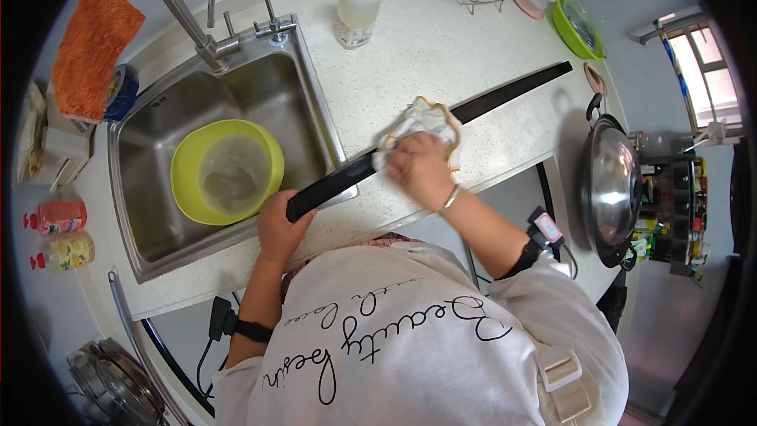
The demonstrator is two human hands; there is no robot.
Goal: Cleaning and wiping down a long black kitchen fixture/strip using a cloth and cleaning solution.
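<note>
A long black bar (511, 93) lies slantwise over the pale speckled countertop (408, 35), its near end reaching past the sink's right corner. My left hand (281, 222) grips that near end beside the sink's front rim. Around the middle of the bar is a white cloth with a yellow-orange edge (434, 121). My right hand (420, 165), slightly blurred, presses the cloth onto the bar, and the cloth hides the part of the bar beneath it.
The steel sink (136, 201) holds a lime-green basin (189, 198) with some water in it. Behind the bar stands a white-capped clear bottle (359, 9). A lidded wok (615, 177) sits at the right. An orange towel (94, 53) hangs on the faucet (177, 6). Two pump bottles (62, 217) lie to the left.
</note>
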